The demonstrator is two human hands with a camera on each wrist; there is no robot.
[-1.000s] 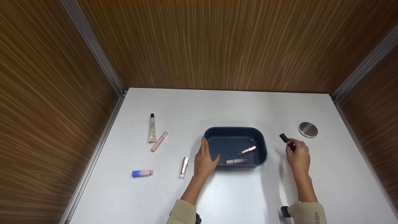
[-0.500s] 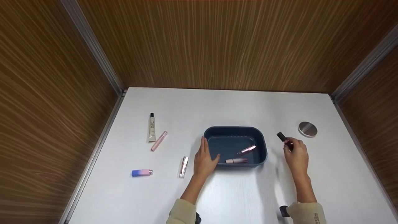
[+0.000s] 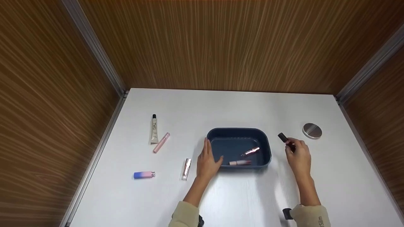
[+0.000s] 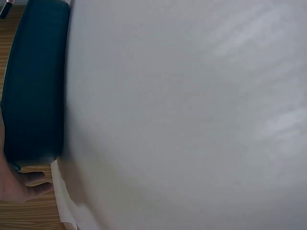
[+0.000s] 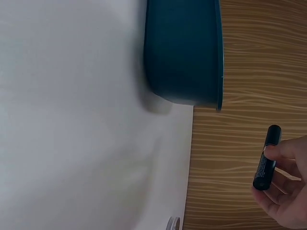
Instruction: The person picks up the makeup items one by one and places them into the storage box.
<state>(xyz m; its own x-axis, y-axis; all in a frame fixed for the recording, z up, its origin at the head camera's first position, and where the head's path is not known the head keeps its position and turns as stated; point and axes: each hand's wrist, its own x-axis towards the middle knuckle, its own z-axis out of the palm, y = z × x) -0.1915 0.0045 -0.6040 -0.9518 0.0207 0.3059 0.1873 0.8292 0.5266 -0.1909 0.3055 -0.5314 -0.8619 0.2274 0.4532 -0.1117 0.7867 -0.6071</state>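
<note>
A dark blue rectangular bin (image 3: 233, 145) sits mid-table. Two lip gloss tubes lie inside it: a shiny pink one (image 3: 250, 151) and a pale pink-to-red one (image 3: 240, 162). My left hand (image 3: 208, 162) rests against the bin's left end, fingers straight along the outside and thumb spread by the near rim. To the right of the bin, my right hand (image 3: 299, 156) pinches a dark lip gloss tube (image 5: 267, 158) with a black cap between thumb and fingers. That tube is held above the table, tilted, its cap pointing up and left in the head view.
Left of the bin lie a cream squeeze tube (image 3: 154, 130), a slim pink tube (image 3: 161, 143), a blue-and-pink lipstick (image 3: 144, 175) and a silvery pink tube (image 3: 186, 169). A round compact (image 3: 312, 130) lies at the right. Wood-grain panels (image 3: 221, 47) enclose the white table.
My right hand has moved slightly left towards the bin, carrying the dark lip gloss tube. The left hand and the bin have stayed in place.
</note>
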